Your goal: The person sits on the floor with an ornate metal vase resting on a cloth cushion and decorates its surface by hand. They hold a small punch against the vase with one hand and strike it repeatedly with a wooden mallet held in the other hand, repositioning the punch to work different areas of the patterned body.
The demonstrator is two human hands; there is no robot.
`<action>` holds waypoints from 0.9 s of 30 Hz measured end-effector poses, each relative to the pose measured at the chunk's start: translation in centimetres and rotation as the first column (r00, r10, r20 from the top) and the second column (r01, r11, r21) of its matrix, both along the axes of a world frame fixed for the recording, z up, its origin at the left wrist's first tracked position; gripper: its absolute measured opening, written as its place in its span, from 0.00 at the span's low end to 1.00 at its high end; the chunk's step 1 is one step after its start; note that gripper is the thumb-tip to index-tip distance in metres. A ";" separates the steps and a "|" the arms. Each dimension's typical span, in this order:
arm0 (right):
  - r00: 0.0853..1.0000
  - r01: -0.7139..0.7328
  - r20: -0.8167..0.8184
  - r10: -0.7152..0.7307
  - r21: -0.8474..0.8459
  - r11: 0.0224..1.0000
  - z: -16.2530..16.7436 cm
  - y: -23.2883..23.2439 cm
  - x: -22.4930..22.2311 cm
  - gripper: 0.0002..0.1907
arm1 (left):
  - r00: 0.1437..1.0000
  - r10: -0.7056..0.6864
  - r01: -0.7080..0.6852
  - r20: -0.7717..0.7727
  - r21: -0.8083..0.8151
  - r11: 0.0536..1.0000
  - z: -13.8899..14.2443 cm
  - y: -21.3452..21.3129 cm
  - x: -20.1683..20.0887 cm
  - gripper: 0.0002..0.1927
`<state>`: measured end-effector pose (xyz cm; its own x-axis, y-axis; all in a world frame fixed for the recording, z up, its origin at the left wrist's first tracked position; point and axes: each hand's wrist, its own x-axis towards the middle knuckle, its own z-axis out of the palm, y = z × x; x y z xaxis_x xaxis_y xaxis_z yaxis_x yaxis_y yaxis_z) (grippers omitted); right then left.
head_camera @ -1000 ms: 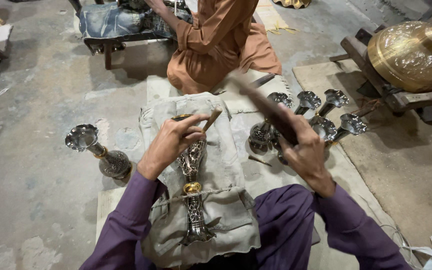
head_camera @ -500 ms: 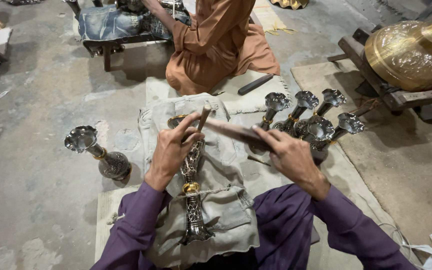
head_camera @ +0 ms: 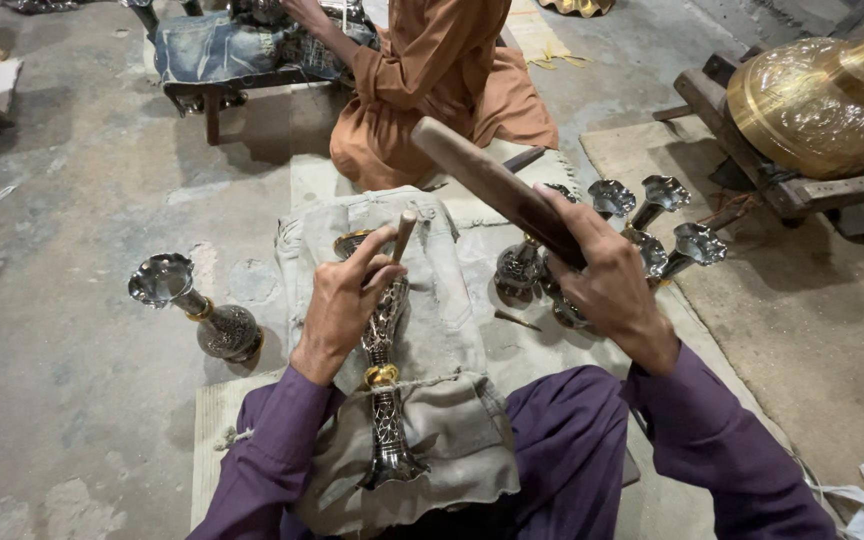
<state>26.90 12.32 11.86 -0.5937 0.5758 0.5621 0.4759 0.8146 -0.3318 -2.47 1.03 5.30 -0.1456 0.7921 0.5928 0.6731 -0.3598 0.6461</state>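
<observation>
On the padded cloth cushion (head_camera: 452, 300) across the person's lap lies a slim engraved metal vase (head_camera: 384, 400), lengthwise, flared mouth pointing away, base toward the body, a brass-coloured ring around its middle. Left hand (head_camera: 344, 305) rests on the vase's upper part — fingers curled closed, thumb and forefinger pinching a short wooden-handled chisel (head_camera: 403, 237) that stands nearly upright, tilted slightly right, its tip hidden behind the fingers where it meets the vase. Right hand (head_camera: 607, 275) is raised off to the right, fingers wrapped tight around the near end of a long dark wooden bar (head_camera: 492, 185); the bar angles up and left, its far end above and just right of the chisel top, not touching it. Both sleeves are purple. Left of the cushion, on the concrete floor (head_camera: 72, 300), a finished vase (head_camera: 197, 305) of the same pattern stands alone. Right of the cushion, partly behind the right hand, a cluster of similar vases (head_camera: 652, 215) stands together with flared rims up. Straight ahead a second person in orange clothing (head_camera: 442, 90) sits facing away — their hands at a low bench (head_camera: 222, 70) draped in denim. Far right, a large brass vessel (head_camera: 812, 100) rests on a wooden stand.
</observation>
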 end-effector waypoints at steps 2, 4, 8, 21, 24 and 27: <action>0.986 0.055 0.145 -0.087 0.210 0.976 -0.2 0.2 0.0 0.34 | 1.000 0.012 -0.012 0.005 -0.035 0.999 -0.2 0.3 0.1 0.24; 0.988 0.057 0.129 -0.083 0.193 0.980 -0.4 0.3 0.0 0.33 | 1.000 0.015 -0.014 0.010 -0.059 0.998 -0.2 0.4 0.0 0.24; 0.984 0.066 0.156 -0.089 0.148 0.987 -0.6 0.4 0.2 0.33 | 1.000 0.003 -0.002 0.018 -0.068 0.998 -0.2 0.3 0.0 0.23; 0.999 -0.013 -0.053 0.009 -0.073 0.997 -0.6 -0.4 0.5 0.38 | 1.000 -0.020 0.021 0.021 -0.082 0.996 0.7 0.0 0.1 0.24; 0.956 0.161 0.201 -0.214 0.251 0.955 -0.8 -0.5 0.5 0.37 | 1.000 -0.017 0.018 0.013 -0.080 0.997 0.9 0.0 0.0 0.24; 0.995 0.028 -0.087 -0.040 -0.137 0.990 -1.2 -0.3 0.3 0.35 | 0.999 -0.026 0.029 0.028 -0.095 0.995 0.9 -0.2 0.0 0.24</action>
<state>27.21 11.99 10.70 -0.5234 0.6691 0.5276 0.4661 0.7432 -0.4801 -2.44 0.81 6.22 -0.1382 0.8489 0.5101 0.6457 -0.3133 0.6963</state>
